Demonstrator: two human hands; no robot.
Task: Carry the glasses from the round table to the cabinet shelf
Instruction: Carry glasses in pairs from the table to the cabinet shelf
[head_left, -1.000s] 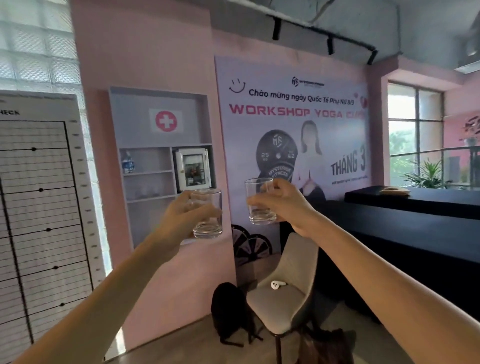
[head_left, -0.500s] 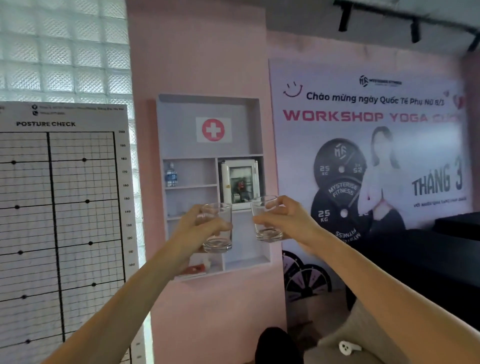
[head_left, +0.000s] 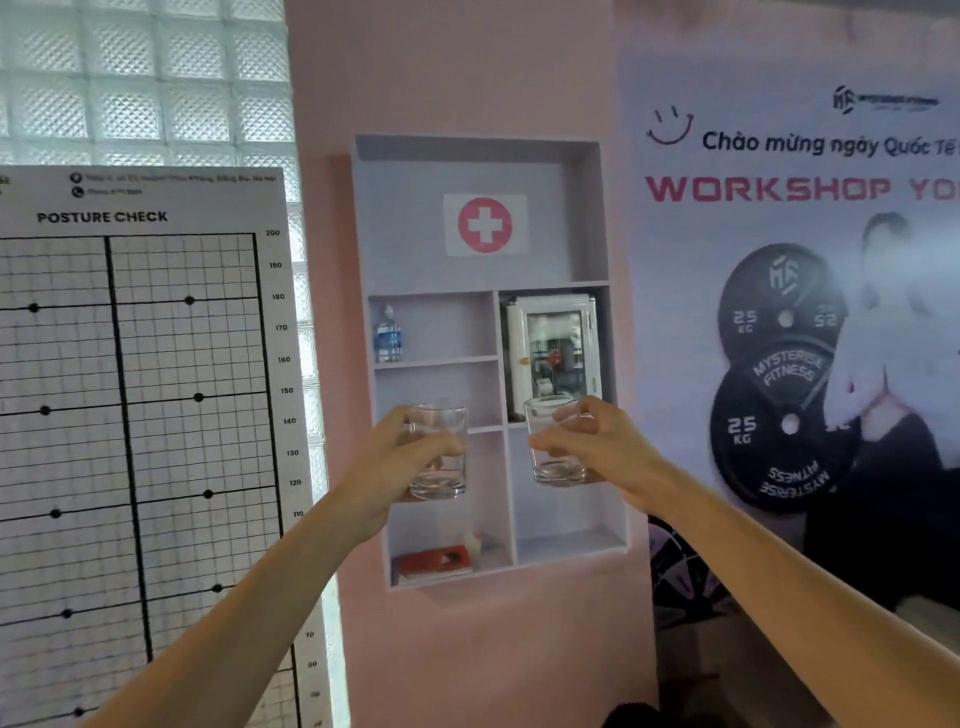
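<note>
Both arms are stretched out in front of a white recessed wall cabinet (head_left: 615, 467) set in a pink wall. My left hand (head_left: 400, 462) grips a clear empty glass (head_left: 441, 467), held upright before the cabinet's left column of shelves. A second clear glass (head_left: 550, 457) is upright in my right hand (head_left: 602, 447), in front of the lower right compartment. The two glasses are level with each other and apart. The round table is out of view.
The cabinet holds a water bottle (head_left: 388, 335) on the upper left shelf, a small glass-door box (head_left: 556, 353) at the upper right, and a red book (head_left: 434, 564) at the bottom left. A posture chart board (head_left: 140, 415) stands to the left, a workshop banner (head_left: 800, 312) to the right.
The view has swung left and closer, so the cabinet now sits straight ahead and larger. Both hands keep their glasses raised, now in front of its shelves.
</note>
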